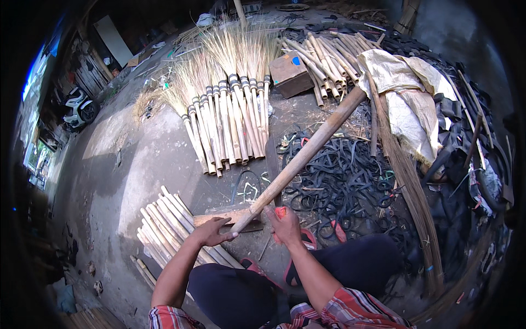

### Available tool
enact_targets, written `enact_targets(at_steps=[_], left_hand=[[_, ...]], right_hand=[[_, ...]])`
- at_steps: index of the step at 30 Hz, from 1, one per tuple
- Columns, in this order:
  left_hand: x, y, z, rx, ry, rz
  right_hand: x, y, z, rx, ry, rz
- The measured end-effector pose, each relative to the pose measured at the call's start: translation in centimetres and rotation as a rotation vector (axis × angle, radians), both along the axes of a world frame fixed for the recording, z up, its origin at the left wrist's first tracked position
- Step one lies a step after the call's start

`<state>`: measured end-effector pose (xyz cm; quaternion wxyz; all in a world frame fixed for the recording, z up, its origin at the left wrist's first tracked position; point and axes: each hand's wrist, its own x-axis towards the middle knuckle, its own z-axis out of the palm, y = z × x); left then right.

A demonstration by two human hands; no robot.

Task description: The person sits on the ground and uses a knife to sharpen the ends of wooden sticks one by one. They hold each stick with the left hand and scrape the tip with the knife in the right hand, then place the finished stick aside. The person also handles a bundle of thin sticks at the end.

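A long bamboo pole (307,156) slants from near my knees up to the right. My left hand (211,233) is closed around its near end, thumb lying along the underside. Beneath that end lies a short wooden block (211,218) on the ground, and the pole crosses over it. My right hand (286,226), just right of the pole, is wrapped around the red handle of what looks like a saw. The saw's long dark blade (272,151) points away from me and is partly hidden by the pole. Its teeth are too small to make out.
Cut bamboo lengths (164,219) lie at my left. Grass brooms (227,109) fan out ahead, beside a brown box (290,74) and a bamboo stack (334,60). Tangled black strips (339,183), a long fibre bundle (405,181) and pale sacks (405,104) fill the right. A motorbike (79,107) stands far left.
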<state>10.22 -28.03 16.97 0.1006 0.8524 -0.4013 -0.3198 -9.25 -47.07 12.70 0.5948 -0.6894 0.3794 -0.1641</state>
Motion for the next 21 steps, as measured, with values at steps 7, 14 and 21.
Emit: enact_targets(at_steps=[7, 14, 21], left_hand=[[-4.4, -9.6, 12.3, -1.05, 0.083, 0.139], [-5.6, -7.2, 17.3, -1.433, 0.02, 0.479], [-3.5, 2.3, 21.7, -1.727, -0.262, 0.812]], right_hand=[[0.5, 3.5, 5.7, -0.228, 0.065, 0.18], [-0.2, 5.7, 6.7, -0.155, 0.057, 0.199], [0.2, 5.0, 2.6, -0.138, 0.14, 0.176]])
